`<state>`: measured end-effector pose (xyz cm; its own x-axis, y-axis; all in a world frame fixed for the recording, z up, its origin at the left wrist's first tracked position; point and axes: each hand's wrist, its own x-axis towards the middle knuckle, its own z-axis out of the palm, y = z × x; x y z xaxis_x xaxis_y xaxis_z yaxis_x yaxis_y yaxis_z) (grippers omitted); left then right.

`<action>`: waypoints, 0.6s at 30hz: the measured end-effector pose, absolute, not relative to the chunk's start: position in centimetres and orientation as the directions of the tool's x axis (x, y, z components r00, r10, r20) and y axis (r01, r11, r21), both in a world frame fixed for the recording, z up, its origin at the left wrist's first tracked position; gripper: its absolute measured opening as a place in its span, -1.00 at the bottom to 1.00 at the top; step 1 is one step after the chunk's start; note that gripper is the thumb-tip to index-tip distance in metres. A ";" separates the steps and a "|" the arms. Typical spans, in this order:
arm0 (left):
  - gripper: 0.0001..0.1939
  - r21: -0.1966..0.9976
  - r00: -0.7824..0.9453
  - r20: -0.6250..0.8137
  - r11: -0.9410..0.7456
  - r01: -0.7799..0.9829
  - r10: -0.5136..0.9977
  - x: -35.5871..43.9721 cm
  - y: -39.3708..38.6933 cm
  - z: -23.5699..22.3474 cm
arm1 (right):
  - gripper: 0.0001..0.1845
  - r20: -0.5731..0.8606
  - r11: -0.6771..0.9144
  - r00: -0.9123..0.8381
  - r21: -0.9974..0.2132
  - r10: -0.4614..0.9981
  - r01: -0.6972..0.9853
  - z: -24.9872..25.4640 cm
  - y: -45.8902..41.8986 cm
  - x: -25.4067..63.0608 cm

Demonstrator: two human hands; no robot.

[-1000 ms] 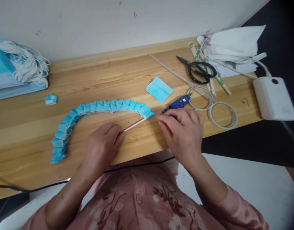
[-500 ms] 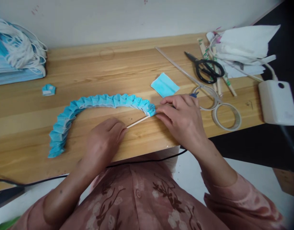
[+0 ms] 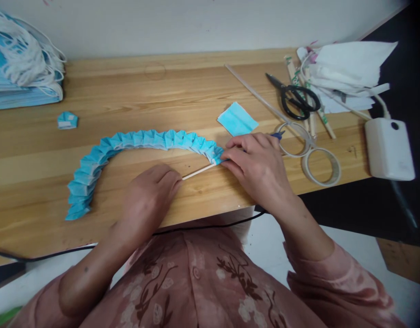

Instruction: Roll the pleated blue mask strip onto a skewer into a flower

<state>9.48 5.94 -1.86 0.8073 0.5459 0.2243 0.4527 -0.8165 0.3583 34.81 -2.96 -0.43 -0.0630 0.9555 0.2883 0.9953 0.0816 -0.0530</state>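
- Blue pleated chain [image 3: 143, 139] lies on the wooden table [image 3: 127, 100] in front of the person, arched with its hollow side toward the body; one end rests at the left, the other reaches the right hand [image 3: 259, 166]. Lying flat like this, the table seems to carry its weight, leaving only the right end to be managed.
- Left hand [image 3: 151, 191] pinches the near end of a thin pale stick [image 3: 198, 171] between thumb and fingers, low over the tabletop, probably to keep it steady and at a slant.
- The stick's far end meets the chain's right end; whether it goes inside a fold or sits against it, I cannot tell.
- Right hand grips that same chain end with its fingertips, likely so the soft folds do not shift against the stick.
- The tip of a blue tool [image 3: 278, 135] pokes out beyond the right hand; the hand hides the rest, so contact cannot be judged.
- A blue square [image 3: 237, 119] lies just behind the right hand, perhaps for easy reach.
- Scissors [image 3: 295, 99] and a tape roll [image 3: 336, 168] sit off to the right, apparently out of the hands' way.
- A small folded piece [image 3: 67, 120] lies apart, behind the chain's left side.
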 end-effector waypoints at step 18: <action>-0.68 0.400 0.793 0.277 -0.815 0.419 0.543 9.3 5.7 -2.3 | -0.86 0.460 0.025 0.066 -0.188 0.885 0.982 0.8 -5.4 32.4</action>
<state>9.31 5.70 -2.26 0.7929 0.5428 0.2768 0.4186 -0.8154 0.3997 32.39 -5.42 0.76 0.0658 0.8855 0.4600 0.9818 0.0248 -0.1881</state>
